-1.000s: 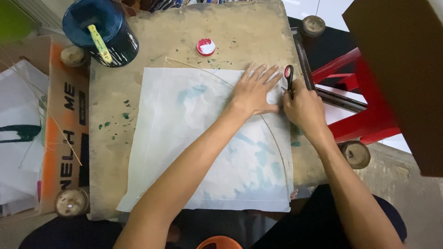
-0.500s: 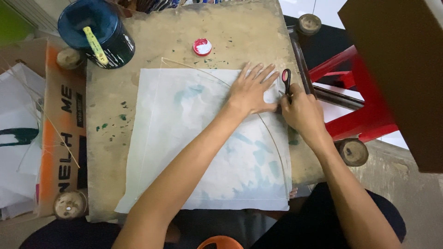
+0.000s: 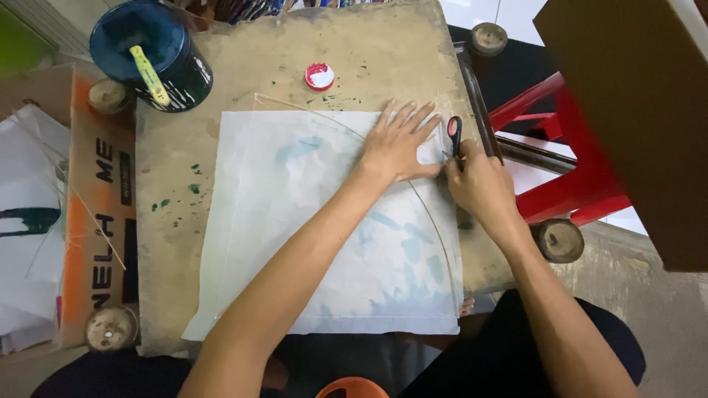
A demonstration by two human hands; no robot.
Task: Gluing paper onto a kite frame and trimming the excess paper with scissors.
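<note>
Scissors (image 3: 454, 136), red-handled, gripped in the right hand (image 3: 479, 184) at the far right corner of a pale tissue sheet (image 3: 324, 243). Left hand (image 3: 398, 144) lies flat with fingers spread, grasping nothing, pressing that corner down. Sheet, blotched blue-green, covers the middle of a worn bench (image 3: 369, 59); a thin bent stick (image 3: 435, 228) arcs across its right side. Far left: dark paint can (image 3: 151, 55) with a yellow-handled tool inside. Far centre: small red-and-white lid (image 3: 319, 76). Right of the bench: red stool (image 3: 568, 162).
</note>
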